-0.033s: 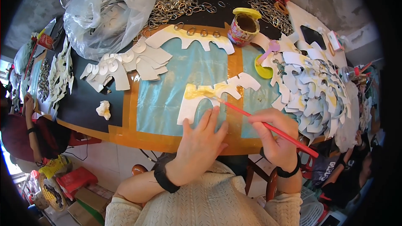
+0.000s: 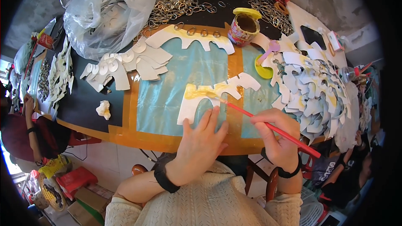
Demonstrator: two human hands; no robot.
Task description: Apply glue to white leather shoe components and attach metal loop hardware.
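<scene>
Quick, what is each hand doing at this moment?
Left hand: open, fingers spread flat, pressing on the white cut-out piece.
Right hand: closed on the red brush, its tip on the piece's yellow-smeared edge.

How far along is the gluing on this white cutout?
Done: the cutout's upper-left edge already carries yellow glue. In hand: left hand pins it down while right hand brushes with the red brush. Left: the right end looks bare; the glue can stands open.

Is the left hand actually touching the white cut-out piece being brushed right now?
Touching. The head view shows the left hand with its fingertips pressed flat on the lower edge of the white cut-out piece, no gap visible.
</scene>
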